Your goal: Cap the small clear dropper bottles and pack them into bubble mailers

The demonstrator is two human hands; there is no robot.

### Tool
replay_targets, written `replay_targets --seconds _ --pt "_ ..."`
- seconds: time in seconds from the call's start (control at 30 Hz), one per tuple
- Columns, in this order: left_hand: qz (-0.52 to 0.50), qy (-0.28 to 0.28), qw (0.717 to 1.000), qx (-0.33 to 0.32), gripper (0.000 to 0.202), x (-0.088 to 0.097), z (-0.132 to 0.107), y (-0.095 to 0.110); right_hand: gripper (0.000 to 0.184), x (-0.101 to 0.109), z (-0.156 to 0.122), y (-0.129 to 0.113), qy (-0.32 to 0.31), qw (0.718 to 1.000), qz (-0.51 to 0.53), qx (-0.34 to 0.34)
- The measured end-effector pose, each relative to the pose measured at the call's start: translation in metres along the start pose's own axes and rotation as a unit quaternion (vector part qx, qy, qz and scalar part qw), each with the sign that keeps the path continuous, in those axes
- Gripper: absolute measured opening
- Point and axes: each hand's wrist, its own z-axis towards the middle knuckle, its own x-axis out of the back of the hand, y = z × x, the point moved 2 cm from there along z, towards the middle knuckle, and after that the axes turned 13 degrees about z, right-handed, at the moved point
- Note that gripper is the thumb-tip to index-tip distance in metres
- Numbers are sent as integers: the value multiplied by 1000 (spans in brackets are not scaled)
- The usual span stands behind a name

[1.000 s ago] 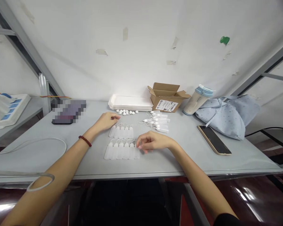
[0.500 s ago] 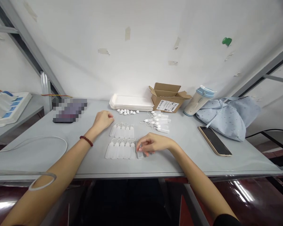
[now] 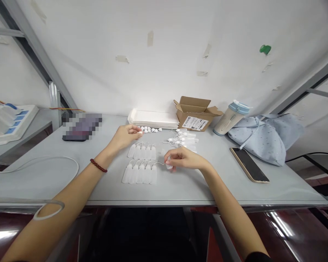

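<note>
My left hand (image 3: 127, 136) reaches to the near left end of a row of small white cap-like pieces (image 3: 153, 130). Its thumb and fingertips close on one of them. Farther right, my right hand (image 3: 183, 158) pinches a small translucent bottle-shaped piece (image 3: 169, 166), partly hidden by the fingers, just above the table. Left of it lies a front row of translucent bottle-shaped pieces (image 3: 140, 174) with thin white cords at their tops. A back row of similar pieces (image 3: 142, 151) lies behind. A loose pile of corded pieces (image 3: 190, 140) lies beyond my right hand.
A stack of white flat packs (image 3: 154, 117) and an open cardboard box (image 3: 195, 116) stand against the wall. To the right are a tumbler (image 3: 229, 118), a blue cloth bag (image 3: 262, 140) and a phone (image 3: 249, 165). A blurred-out phone-like object (image 3: 82, 126) and a white cable (image 3: 71, 160) lie left.
My left hand has moved forward and right to the white pieces and closed on one. My right hand has lifted the translucent piece slightly up and right, away from the front row.
</note>
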Motion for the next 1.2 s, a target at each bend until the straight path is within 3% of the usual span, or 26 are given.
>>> replay_targets --seconds 0.17,0.27,0.57,0.8,1.2 --pt "-128 -171 977 1 32 -13 -17 15 18 1 0 -4 91 993 8 76" --pt "-158 -218 963 11 30 -23 -22 16 18 -4 4 -4 95 990 40 94" --pt "-188 -176 966 -1 30 -34 -28 23 13 -15 9 -2 51 988 80 123" --pt "-177 -198 964 -15 25 -36 -30 23 3 -16 8 -4 46 992 47 108" --pt "-119 -242 962 -42 19 -29 -30 23 9 -15 8 -3 70 991 8 115"
